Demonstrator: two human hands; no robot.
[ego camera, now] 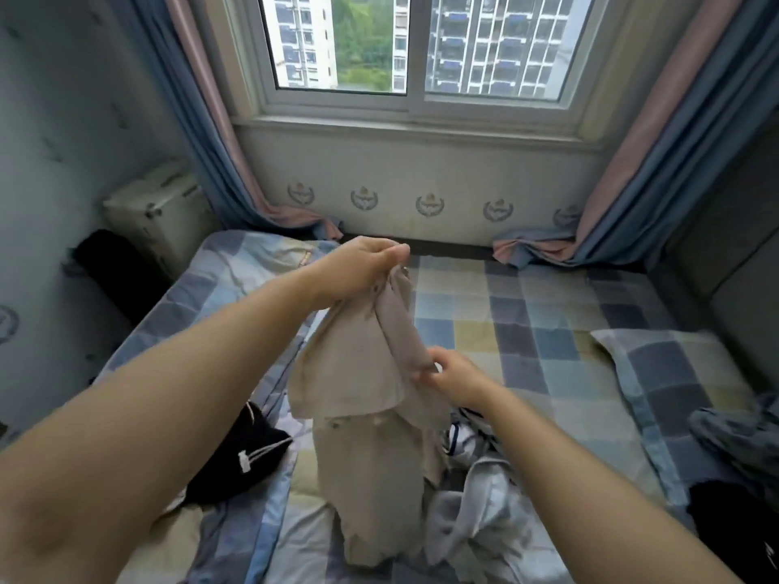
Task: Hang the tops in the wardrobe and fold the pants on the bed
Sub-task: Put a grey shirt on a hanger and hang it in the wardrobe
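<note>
A beige garment [371,398] is held up above the bed [548,314] by two bare hands. Its top edge is pinched in the curled fingers and thumb of the left hand [358,269], which is raised highest, near the middle of the view. A fold lower on the cloth's right side is nipped between the fingertips of the right hand [453,375]. From the upper grip the fabric hangs in loose, limp folds, with its lower end reaching down among the clothes below, so whether it is a top or a pair of pants cannot be told from its shape. It is judged to be light, thin and soft, without stiffness of its own; it will sag wherever it is unsupported, so it is best taken at a firm hem, waistband or shoulder seam and shaken out before being sorted. Just below and to the right, a pale grey and white garment [476,495] is heaped on the checked bedcover. To the left, a black drawstring item [240,453] lies near the bed's edge. A checked pillow [674,373] is seen at the right, with more dark clothing [733,440] beside it. Beyond the bed, a window [421,48] framed by blue and pink curtains [219,141] is shown.
</note>
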